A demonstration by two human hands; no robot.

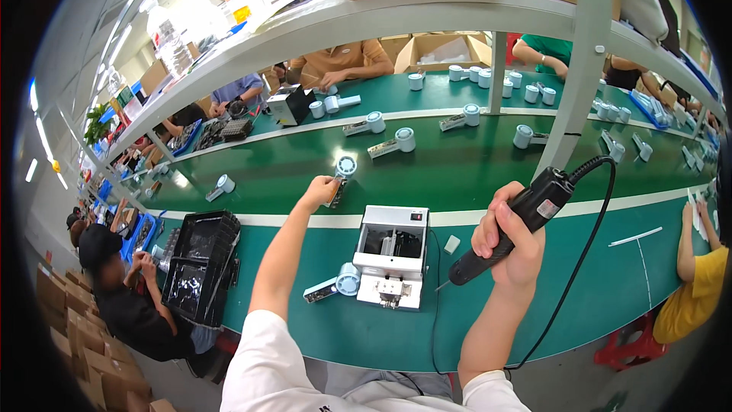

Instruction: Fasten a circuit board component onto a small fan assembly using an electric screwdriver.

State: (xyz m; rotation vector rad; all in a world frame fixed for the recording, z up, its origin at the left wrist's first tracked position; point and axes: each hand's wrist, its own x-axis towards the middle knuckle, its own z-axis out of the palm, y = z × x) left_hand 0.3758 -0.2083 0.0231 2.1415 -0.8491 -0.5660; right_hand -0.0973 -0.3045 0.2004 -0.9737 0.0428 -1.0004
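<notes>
My left hand (322,191) reaches forward over the green belt, its fingers closed on the open handle of a light-blue handheld fan (346,165). The fan's round head points away from me. In my right hand (509,238) is a black electric screwdriver (543,197), gripped around its body with the thin bit slanting down to the left. A second light-blue fan (348,281) lies on the near table, its handle's inner parts exposed. It is beside a white screw feeder (393,252), which stands between my arms.
Several light-blue fans lie along the belt (274,160). A black tray (200,263) stands at left, near a person in black. Right of the feeder lies a small white block (452,244). A white post (583,69) and shelf rise ahead; the screwdriver's cable (602,236) loops at right.
</notes>
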